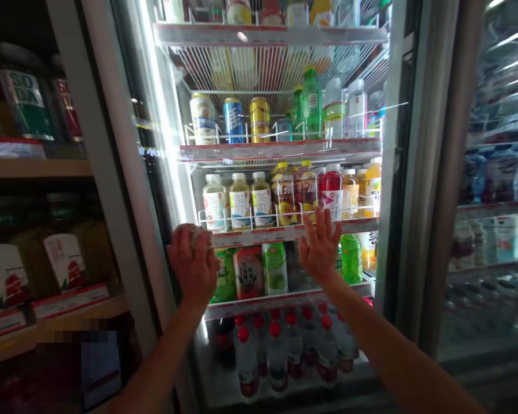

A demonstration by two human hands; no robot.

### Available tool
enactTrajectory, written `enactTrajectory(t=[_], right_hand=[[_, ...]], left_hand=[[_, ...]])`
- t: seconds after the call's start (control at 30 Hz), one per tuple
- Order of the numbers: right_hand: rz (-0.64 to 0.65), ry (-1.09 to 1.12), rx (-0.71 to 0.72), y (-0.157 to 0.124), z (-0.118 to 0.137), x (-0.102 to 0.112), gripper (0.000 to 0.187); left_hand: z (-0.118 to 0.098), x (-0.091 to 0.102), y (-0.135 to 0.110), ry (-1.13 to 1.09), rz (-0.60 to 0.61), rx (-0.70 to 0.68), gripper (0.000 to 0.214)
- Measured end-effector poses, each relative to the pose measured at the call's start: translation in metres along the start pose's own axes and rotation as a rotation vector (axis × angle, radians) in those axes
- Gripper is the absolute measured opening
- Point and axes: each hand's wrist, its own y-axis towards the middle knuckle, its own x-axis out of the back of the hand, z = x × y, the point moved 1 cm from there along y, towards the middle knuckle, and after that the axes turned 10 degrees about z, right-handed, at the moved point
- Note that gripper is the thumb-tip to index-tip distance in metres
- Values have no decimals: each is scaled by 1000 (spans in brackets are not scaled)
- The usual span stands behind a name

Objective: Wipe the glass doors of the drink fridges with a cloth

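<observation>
My left hand (194, 264) is raised at the left side of a lit drinks fridge, its fingers curled over something small and pale that I cannot make out. My right hand (322, 247) is up in front of the middle shelves, fingers stretched out and holding nothing. Between and behind the hands, a shelf (265, 235) carries tea bottles (240, 207), yellow-capped bottles (284, 195) and a red drink bottle (331, 190). On the shelf below stand a dark red bottle (248, 273) and a green bottle (275, 269), partly behind my hands.
Cans (259, 119) and green bottles (311, 103) line a higher shelf. Red-capped water bottles (278, 359) fill the bottom. Metal door frames (440, 172) flank the fridge. Wooden shelving (34, 168) at left holds more bottles. A blurred patch covers the lower left.
</observation>
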Motion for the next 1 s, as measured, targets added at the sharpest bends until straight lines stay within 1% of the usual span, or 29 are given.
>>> enactTrajectory(t=[0.1,0.13,0.17,0.2,0.3,0.33,0.37,0.4,0.47,0.53,0.57,0.6,0.63,0.7,0.73,0.77,0.8,0.9,0.93,0.97,1.0], right_hand=[[3,3,11,-1,0,0,58],[5,3,17,-1,-1,0,58],[9,1,21,-2,-2,0,58],[13,-2,24,-2,-2,0,58],[9,-10,21,-2,-3,-1,60],[6,-12,15,-1,-2,-1,60],[3,-12,8,-2,-2,-1,60],[4,-11,2,-2,0,-1,61],[15,-6,20,-5,4,-1,61],[32,10,102,-9,12,-1,60],[42,18,151,-12,16,-1,59],[50,24,190,-14,20,-2,58],[52,27,213,-16,23,-2,56],[40,22,218,-18,27,-4,51],[34,19,213,-19,28,-4,49],[29,19,210,-19,29,-5,46],[24,22,210,-18,29,-5,44],[18,33,216,-18,29,-4,41],[20,34,219,-18,29,-3,41],[25,34,223,-18,28,-2,41],[37,33,228,-18,27,-1,42]], left_hand=[[-30,-11,-12,-47,124,-265,43],[-35,-14,-14,-49,154,-322,42],[-36,-14,-14,-43,162,-341,41],[-33,-13,-12,-29,148,-315,41],[-17,-7,-2,14,37,-109,45],[-16,-6,0,14,10,-73,46],[-19,-7,0,4,5,-79,46],[-26,-9,-2,-14,25,-124,45],[-43,-16,-8,-51,99,-264,42],[-53,-20,-11,-65,154,-384,40],[-53,-21,-10,-63,160,-404,40],[-49,-20,-7,-57,148,-388,40],[-43,-18,-2,-46,121,-332,41],[-32,-15,10,-20,42,-157,42],[-31,-14,14,-14,9,-87,43],[-34,-15,17,-12,-4,-64,42],[-41,-17,17,-15,3,-97,40],[-66,-27,13,-31,88,-343,33],[-69,-28,13,-27,102,-383,33],[-67,-28,16,-20,102,-377,33],[-60,-27,20,-14,90,-324,34]])
